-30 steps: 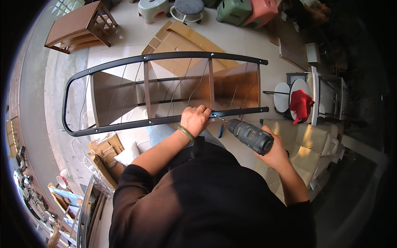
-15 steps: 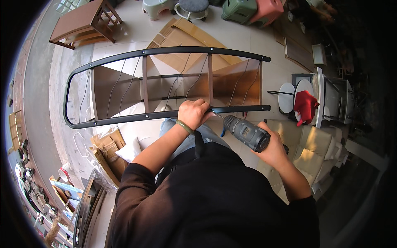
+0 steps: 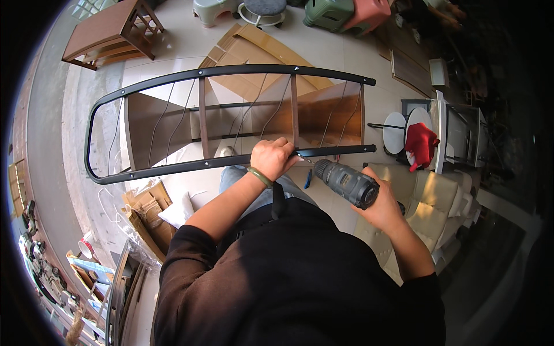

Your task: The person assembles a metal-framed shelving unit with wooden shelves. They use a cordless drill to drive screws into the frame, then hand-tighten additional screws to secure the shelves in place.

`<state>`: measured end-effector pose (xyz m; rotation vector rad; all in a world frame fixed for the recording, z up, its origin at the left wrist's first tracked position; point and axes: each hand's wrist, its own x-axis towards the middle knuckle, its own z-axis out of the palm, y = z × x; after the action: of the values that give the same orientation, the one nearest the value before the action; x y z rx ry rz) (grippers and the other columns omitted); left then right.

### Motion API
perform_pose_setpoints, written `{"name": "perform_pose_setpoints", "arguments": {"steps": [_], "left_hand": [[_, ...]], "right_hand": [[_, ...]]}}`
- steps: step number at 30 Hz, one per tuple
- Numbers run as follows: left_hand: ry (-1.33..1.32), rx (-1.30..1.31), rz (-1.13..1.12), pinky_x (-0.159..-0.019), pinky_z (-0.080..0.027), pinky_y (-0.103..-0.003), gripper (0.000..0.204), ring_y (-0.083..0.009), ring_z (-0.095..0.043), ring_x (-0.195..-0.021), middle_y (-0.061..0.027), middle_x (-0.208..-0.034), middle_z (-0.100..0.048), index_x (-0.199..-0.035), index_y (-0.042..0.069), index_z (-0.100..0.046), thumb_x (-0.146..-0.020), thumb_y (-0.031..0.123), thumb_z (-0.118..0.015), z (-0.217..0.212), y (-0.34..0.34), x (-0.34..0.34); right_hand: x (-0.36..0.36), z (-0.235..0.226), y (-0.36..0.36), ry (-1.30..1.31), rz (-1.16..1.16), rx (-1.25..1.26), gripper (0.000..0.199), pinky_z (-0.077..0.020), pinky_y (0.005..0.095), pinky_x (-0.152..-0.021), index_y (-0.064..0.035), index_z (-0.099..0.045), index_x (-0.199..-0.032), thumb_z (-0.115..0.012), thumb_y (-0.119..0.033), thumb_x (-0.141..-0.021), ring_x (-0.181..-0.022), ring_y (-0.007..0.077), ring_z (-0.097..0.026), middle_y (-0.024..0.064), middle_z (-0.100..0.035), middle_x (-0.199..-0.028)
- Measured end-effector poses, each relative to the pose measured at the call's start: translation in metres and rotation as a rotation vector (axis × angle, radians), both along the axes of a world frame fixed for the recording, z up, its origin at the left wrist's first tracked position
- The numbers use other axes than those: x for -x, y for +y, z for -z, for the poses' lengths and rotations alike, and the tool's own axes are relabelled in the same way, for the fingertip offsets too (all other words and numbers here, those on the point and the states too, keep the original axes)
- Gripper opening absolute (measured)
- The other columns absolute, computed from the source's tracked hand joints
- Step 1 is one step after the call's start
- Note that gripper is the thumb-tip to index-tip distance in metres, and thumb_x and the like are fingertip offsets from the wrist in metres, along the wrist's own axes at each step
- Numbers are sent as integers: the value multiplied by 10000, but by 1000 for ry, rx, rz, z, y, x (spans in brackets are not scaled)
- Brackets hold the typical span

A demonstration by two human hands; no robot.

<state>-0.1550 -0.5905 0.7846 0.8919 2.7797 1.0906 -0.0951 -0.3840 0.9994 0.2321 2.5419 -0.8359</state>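
A shelf unit with a black metal frame (image 3: 248,67) and brown wooden shelf boards (image 3: 156,130) lies across the view in front of me. My left hand (image 3: 272,157) is closed over the near black rail, by the end of a middle board, its fingers wrapped on the rail. My right hand (image 3: 378,199) grips a dark grey cordless drill (image 3: 346,183) whose bit points left at the rail, right beside my left fingertips. Whether the bit touches a screw there is hidden by those fingers. Thin wavy metal rods run between the boards.
Flattened cardboard (image 3: 254,49) lies beyond the frame. A brown wooden bench (image 3: 104,32) stands far left, with stools (image 3: 262,8) at the back. To the right are a red cloth (image 3: 421,144) and a cream padded seat (image 3: 430,202). A blue-handled tool (image 3: 308,179) lies on the floor.
The view has shifted slightly, and the frame's left end sits a little farther left. Both hands keep their holds, and the drill stays nearly in place at the rail.
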Motion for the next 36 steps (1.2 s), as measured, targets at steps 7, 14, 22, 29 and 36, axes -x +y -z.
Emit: {"name": "perform_pose_setpoints", "arguments": {"steps": [7, 14, 22, 29, 36], "left_hand": [[-4, -43, 11, -632, -504, -376, 284, -252, -633, -699, -30, -782, -594, -883, 130, -660, -747, 354, -767, 0, -1, 0], [-7, -50, 30, -629, -503, -378, 301, -250, -632, -699, -36, -776, -580, -866, 120, -638, -748, 366, -765, 0, -2, 1], [17, -41, 64, -619, -498, -374, 315, -246, -626, -692, -35, -800, -577, -870, 128, -614, -741, 369, -769, 4, -4, 1], [9, -44, 59, -625, -492, -364, 306, -241, -625, -687, -39, -796, -576, -860, 129, -611, -742, 362, -770, 4, -4, 1], [11, -65, 64, -630, -490, -361, 300, -236, -622, -684, -40, -794, -572, -854, 126, -610, -740, 351, -773, 3, -5, 1]], "right_hand": [[8, -3, -9, -38, -37, -89, 366, -479, 377, -668, -40, -474, -912, -750, -27, -672, -720, 394, -609, 150, -594, -738], [21, -10, -19, -120, -101, -219, 333, -471, 520, -697, -90, -477, -984, -694, -88, -732, -822, 472, -604, 222, -642, -777], [39, -11, -24, -150, -177, -296, 338, -447, 505, -664, -86, -477, -952, -719, -97, -716, -790, 459, -583, 207, -617, -749], [43, -13, -29, -154, -186, -284, 338, -440, 506, -672, -81, -479, -951, -716, -91, -710, -789, 449, -588, 211, -614, -747], [44, -8, -25, -175, -138, -211, 347, -452, 487, -666, -69, -473, -931, -726, -86, -694, -794, 451, -591, 218, -615, -748]]}}
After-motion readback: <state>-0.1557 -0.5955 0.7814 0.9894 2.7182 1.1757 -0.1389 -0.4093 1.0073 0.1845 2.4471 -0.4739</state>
